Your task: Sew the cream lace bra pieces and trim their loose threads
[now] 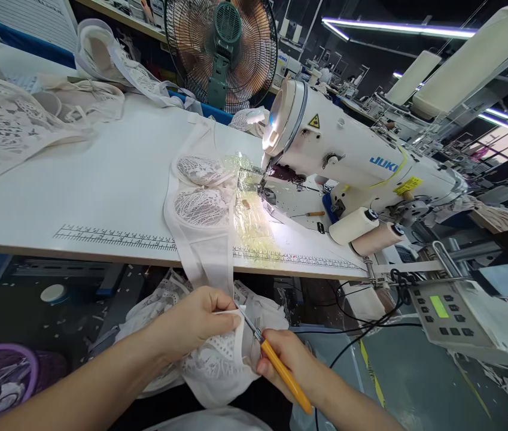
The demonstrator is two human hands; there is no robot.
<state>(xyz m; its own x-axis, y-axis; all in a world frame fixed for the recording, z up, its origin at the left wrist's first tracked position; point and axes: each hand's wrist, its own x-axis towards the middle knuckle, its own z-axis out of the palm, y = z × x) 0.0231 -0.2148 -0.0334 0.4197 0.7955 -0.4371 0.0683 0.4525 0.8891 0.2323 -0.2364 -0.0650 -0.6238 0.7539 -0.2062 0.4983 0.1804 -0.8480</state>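
A white lace bra [202, 209] lies on the sewing table, and its band hangs down over the front edge. My left hand [195, 323] is closed, pinching the bra's band end between thumb and fingers. In my right hand [289, 359] is an orange-handled tool [285, 374] with a narrow metal tip. That tip points up and left, touching or very near the fabric beside my left thumb; I cannot tell which. More white lace fabric [222, 365] rests beneath both hands, at my lap.
A JUKI sewing machine [352, 146] stands right of the bra, with thread cones [355, 225] beside it. A fan [222, 54] is behind the table. Other bras [15, 120] lie at left. A control box [451, 314] and a purple basket [33, 371] flank me.
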